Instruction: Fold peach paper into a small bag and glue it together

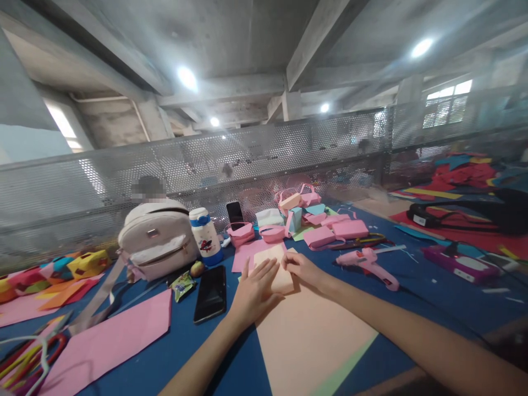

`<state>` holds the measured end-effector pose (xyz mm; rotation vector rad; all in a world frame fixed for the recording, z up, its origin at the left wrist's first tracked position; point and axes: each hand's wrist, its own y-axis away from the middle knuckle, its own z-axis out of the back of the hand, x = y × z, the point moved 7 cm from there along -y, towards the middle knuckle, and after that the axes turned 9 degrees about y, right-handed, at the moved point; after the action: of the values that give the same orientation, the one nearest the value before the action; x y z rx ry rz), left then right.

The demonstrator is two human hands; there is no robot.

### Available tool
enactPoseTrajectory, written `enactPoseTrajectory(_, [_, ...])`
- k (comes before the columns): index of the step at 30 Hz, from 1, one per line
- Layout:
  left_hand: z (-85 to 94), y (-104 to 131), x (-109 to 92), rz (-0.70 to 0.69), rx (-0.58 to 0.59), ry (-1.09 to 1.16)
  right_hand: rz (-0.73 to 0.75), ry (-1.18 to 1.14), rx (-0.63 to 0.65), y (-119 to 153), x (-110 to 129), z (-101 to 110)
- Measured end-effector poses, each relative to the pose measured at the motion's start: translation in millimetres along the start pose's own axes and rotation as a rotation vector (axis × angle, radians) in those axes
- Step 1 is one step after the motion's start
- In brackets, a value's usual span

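Observation:
My left hand (pixel 256 287) lies flat with its fingers stretched over a folded piece of peach paper (pixel 284 279). At that piece's right edge, my right hand (pixel 304 269) pinches the paper between thumb and fingers. Beneath both hands is a large peach sheet (pixel 313 335), with a green sheet (pixel 350 367) showing under its right edge. Just beyond the hands lies a pink sheet (pixel 243 257). A pink glue gun (pixel 369 265) rests to the right of my right hand.
Left of my hands are a black phone (pixel 210 293), a white bottle (pixel 206 236), a white backpack (pixel 159 239) and pink paper (pixel 111 341). Several pink paper baskets (pixel 336 233) stand ahead. A metal mesh partition (pixel 264 159) runs behind the blue table (pixel 231 374). Scissors (pixel 31 360) lie at left.

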<state>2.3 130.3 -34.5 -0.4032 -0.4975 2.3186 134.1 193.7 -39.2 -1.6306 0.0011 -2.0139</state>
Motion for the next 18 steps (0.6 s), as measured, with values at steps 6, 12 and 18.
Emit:
enactPoseTrajectory(6, [-2.8, 0, -3, -0.002, 0.045, 0.008, -0.032, -0.013, 0.014, 0, -7, -2])
enactPoseTrajectory(12, [-4.0, 0, -8, -0.047, 0.03, -0.063, -0.051, -0.025, 0.017, 1, -12, -4])
enactPoseTrajectory(18, [-7.1, 3, -9, -0.086, 0.011, -0.137, -0.052, -0.02, 0.015, 1, -16, -5])
